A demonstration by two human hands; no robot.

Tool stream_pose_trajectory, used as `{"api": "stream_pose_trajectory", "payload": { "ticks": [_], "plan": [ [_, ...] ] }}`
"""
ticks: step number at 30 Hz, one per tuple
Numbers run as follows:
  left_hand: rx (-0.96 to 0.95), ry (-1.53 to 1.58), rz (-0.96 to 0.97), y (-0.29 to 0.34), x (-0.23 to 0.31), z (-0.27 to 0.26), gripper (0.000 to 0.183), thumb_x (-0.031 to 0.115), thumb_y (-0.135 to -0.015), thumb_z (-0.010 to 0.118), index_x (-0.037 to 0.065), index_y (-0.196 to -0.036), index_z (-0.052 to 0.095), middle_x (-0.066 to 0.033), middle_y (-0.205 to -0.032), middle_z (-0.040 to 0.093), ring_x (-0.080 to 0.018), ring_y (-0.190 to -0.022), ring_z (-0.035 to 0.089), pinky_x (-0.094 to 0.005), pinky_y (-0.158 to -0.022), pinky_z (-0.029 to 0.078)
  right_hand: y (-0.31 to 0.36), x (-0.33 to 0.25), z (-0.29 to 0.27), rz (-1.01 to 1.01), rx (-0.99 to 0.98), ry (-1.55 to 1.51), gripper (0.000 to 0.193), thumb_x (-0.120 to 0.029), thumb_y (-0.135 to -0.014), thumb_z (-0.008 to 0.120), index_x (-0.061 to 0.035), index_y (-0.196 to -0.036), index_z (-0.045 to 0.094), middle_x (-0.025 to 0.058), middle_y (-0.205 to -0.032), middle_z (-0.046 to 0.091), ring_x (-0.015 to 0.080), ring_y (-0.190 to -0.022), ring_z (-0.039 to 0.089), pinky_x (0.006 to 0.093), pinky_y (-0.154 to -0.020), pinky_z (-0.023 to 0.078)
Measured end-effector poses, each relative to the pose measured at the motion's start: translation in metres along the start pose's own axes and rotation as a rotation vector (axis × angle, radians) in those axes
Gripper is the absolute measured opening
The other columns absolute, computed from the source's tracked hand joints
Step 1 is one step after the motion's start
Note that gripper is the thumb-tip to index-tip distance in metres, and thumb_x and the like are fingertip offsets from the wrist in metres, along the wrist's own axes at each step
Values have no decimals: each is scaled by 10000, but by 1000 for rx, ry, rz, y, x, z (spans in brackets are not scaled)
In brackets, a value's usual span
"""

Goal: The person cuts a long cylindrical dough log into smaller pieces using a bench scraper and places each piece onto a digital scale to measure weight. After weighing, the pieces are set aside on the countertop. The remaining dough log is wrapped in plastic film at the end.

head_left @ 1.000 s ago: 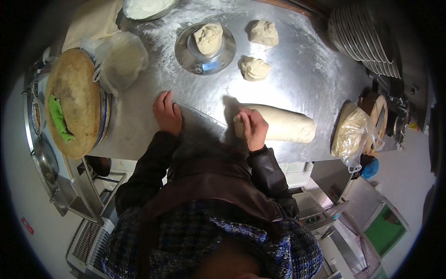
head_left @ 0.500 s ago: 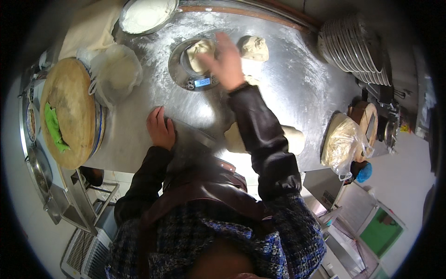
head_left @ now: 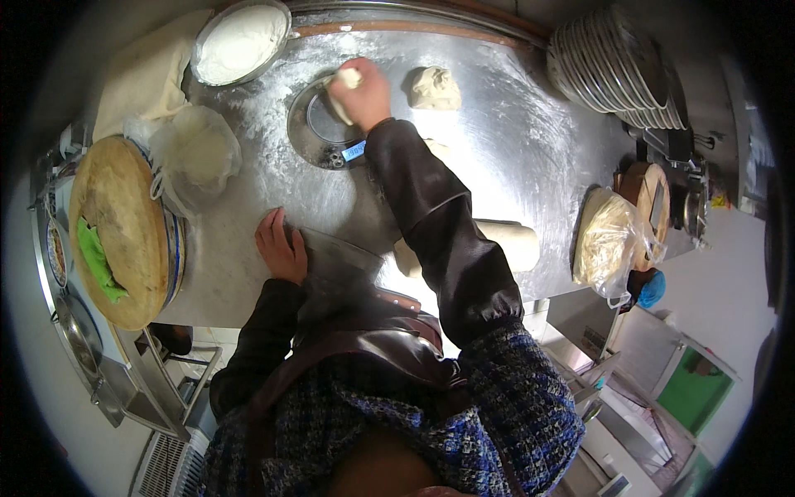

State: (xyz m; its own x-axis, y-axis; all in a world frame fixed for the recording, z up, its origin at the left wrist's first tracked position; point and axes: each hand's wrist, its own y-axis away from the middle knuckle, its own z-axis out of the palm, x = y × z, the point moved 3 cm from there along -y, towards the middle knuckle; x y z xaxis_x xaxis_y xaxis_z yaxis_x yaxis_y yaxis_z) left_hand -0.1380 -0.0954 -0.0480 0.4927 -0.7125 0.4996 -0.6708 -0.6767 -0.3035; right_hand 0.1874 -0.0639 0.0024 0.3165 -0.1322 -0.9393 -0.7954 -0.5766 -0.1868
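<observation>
My right hand point(head_left: 362, 93) is closed around a piece of pale dough point(head_left: 349, 78) above the far right side of a round kitchen scale point(head_left: 308, 152). The scale's metal pan shows bare beneath it, and its blue display is lit. Right of the scale sits another lump of dough point(head_left: 436, 89). A thick dough roll point(head_left: 512, 243) lies nearer to me, partly hidden by my right forearm. My left hand point(head_left: 281, 247) rests on the steel table with fingers spread, beside the wide blade of a cleaver point(head_left: 344, 251) whose handle points toward me.
A bowl of flour point(head_left: 240, 45) stands at the far left. Left are a plastic bag point(head_left: 199, 157) and a round wooden board point(head_left: 124, 240) with a green cloth. A stack of metal racks point(head_left: 609, 66) stands far right, near bagged dough point(head_left: 609, 240). Flour dusts the steel table point(head_left: 513, 149).
My right hand has moved left onto the dough on the scale and gripped it, lifting it off the pan. The display reading has changed. My left hand stays resting on the table.
</observation>
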Motion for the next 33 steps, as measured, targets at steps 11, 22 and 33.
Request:
{"api": "stream_pose_trajectory", "payload": {
  "ticks": [11, 22, 33],
  "plan": [
    [-234, 2137, -809, -133, 124, -5, 620, 507, -1055, 289, 80, -1484, 423, -130, -1450, 481, -316, -1313, 485, -443, -1117, 363, 113, -112, -39, -248, -139, -64, 341, -149, -813, 739, -30, -1109, 621, 149, -1061, 654, 287, -961, 655, 361, -869, 521],
    [-322, 1925, -763, -98, 160, -4, 598, 451, -1059, 297, 154, -1578, 289, -121, -1499, 445, -261, -1384, 433, -393, -1150, 334, 158, -113, -72, -235, 115, -127, 66, -48, -832, 732, -18, -889, 717, 112, -943, 681, 279, -859, 640, 352, -799, 508],
    [56, 1329, -643, -101, 86, 20, 695, 499, -1073, 271, 110, -1620, 88, -153, -1672, 107, -261, -1548, 68, -416, -1234, 27, 37, -43, 10, -503, -43, 482, 374, -352, -972, 568, -65, -1172, 699, 155, -1136, 629, 340, -1070, 561, 436, -951, 416]
  ]
}}
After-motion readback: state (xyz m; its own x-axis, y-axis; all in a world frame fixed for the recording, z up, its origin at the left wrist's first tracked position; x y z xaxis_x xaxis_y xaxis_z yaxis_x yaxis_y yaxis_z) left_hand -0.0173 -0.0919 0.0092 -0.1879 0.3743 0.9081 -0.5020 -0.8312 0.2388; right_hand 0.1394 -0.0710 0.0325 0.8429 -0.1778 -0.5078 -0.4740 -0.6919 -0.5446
